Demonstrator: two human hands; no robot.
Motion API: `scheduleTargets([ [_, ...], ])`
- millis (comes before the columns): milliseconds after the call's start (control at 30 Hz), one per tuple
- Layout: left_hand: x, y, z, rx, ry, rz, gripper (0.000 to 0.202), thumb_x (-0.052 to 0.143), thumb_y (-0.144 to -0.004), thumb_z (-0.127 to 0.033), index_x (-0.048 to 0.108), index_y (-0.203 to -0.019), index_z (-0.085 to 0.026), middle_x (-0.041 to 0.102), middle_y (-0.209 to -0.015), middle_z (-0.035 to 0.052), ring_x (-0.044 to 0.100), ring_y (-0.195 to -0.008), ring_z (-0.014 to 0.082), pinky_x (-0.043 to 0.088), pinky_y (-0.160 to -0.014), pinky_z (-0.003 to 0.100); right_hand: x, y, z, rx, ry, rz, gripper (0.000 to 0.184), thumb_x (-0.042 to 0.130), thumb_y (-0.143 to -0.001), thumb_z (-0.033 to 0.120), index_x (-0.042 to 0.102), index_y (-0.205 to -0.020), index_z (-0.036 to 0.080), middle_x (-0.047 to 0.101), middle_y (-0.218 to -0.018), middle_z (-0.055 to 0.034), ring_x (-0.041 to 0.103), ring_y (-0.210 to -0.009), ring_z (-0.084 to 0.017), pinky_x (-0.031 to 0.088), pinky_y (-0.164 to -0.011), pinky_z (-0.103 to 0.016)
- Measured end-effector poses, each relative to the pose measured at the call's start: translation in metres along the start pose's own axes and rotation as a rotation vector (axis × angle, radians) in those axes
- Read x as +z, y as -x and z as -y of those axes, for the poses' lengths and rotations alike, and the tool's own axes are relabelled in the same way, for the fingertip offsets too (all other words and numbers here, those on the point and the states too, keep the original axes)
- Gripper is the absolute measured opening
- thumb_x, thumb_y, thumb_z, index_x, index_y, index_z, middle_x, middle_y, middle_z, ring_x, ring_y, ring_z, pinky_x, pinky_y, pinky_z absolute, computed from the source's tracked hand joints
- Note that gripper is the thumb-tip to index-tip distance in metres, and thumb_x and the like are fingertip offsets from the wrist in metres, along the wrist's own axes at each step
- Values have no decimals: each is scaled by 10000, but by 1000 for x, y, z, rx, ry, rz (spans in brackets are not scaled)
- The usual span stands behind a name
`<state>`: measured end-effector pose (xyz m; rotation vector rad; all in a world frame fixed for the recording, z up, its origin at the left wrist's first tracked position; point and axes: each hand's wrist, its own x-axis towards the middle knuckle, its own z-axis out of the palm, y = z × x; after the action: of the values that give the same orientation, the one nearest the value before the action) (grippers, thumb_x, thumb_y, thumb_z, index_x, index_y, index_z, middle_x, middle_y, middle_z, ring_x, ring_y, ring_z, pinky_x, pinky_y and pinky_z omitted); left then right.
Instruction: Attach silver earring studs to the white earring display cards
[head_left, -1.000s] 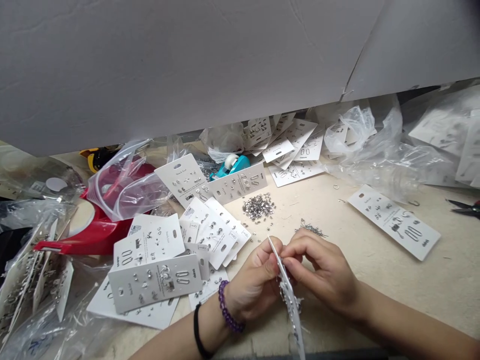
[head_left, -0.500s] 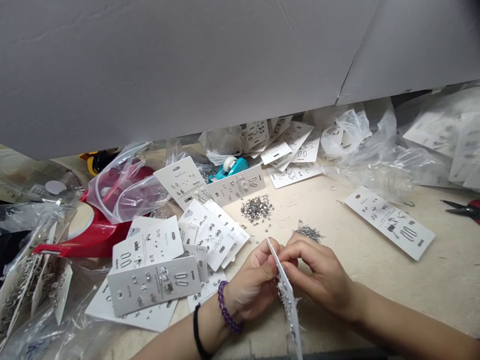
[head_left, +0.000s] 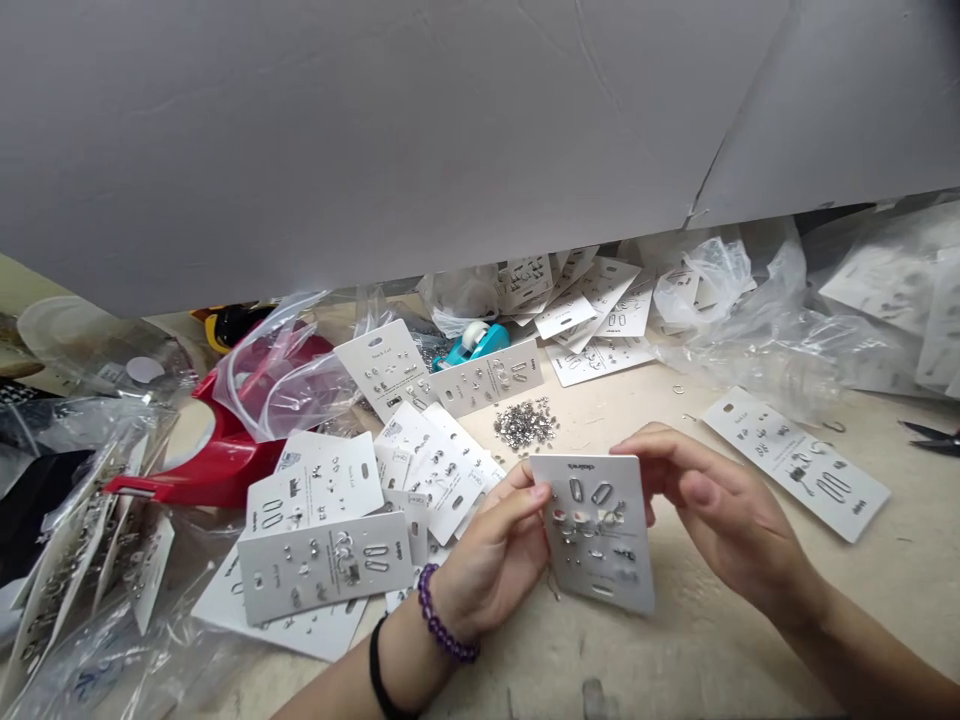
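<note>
My left hand (head_left: pixel 499 550) pinches the left edge of a white earring card (head_left: pixel 598 590), its thumb on the front and its fingers behind. The card stands nearly upright with its face toward me and its print upside down. Several pairs of silver earrings are mounted on it, among them two long oval links near the top. My right hand (head_left: pixel 720 520) is open beside the card's right edge, thumb apart from the curved fingers. Some of its fingertips reach the card's upper right edge, partly hidden. Behind the card lies a pile of small metal earring backs (head_left: pixel 525 425).
Filled earring cards (head_left: pixel 326 570) overlap on the left, near a red tape dispenser (head_left: pixel 187 480). A teal tape dispenser (head_left: pixel 491 345) stands behind. One loose card (head_left: pixel 799 465) lies right, near dark-bladed cutters (head_left: pixel 930 437). Plastic bags (head_left: pixel 757 320) line the back under a grey panel (head_left: pixel 420 140).
The card has turned from edge-on to face me, and my left hand still holds it. My right hand has drawn away to the right and its fingers have opened.
</note>
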<state>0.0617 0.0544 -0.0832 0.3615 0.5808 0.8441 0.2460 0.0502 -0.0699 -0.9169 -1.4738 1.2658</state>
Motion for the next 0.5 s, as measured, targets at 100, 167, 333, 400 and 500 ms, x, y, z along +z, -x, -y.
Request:
scheduleTargets([
  [100, 0, 1, 2, -5, -130, -30, 54, 533, -791, -196, 521, -821, -154, 562, -787, 22, 506, -730, 113, 375, -718, 262, -5, -3, 10, -13, 359, 43, 277, 536, -834, 328, 525, -1098, 245, 560, -929, -52, 549, -754, -147, 475, -598, -240],
  [167, 1, 2, 4, -8, -268, -21, 98, 567, -777, -234, 525, -816, -155, 555, -801, 20, 498, -729, 109, 373, -698, 255, -7, -3, 20, -50, 610, 125, 319, 584, -802, 274, 519, -1113, 261, 572, -934, -39, 552, -750, -143, 478, -614, -245],
  [333, 3, 10, 6, 90, -624, -5, 198, 595, -752, -288, 551, -918, -188, 540, -874, 30, 493, -823, 140, 386, -748, 276, -32, 9, 35, -74, 797, 280, 348, 542, -828, 244, 522, -1172, 297, 614, -859, -38, 586, -698, -157, 494, -538, -265],
  [400, 4, 11, 5, 140, -686, -78, 229, 567, -770, -301, 541, -978, -209, 522, -940, 39, 482, -898, 163, 379, -809, 298, -56, 23, 33, -32, 720, 118, 307, 559, -818, 302, 569, -1124, 300, 632, -838, -61, 608, -673, -171, 481, -472, -259],
  [500, 4, 12, 3, 164, -700, -138, 164, 517, -800, -293, 547, -933, -203, 513, -917, 36, 474, -903, 168, 373, -832, 312, -96, 52, 17, 81, 527, -410, 259, 569, -819, 310, 596, -1076, 318, 646, -815, -56, 567, -498, -85, 330, -336, -259],
])
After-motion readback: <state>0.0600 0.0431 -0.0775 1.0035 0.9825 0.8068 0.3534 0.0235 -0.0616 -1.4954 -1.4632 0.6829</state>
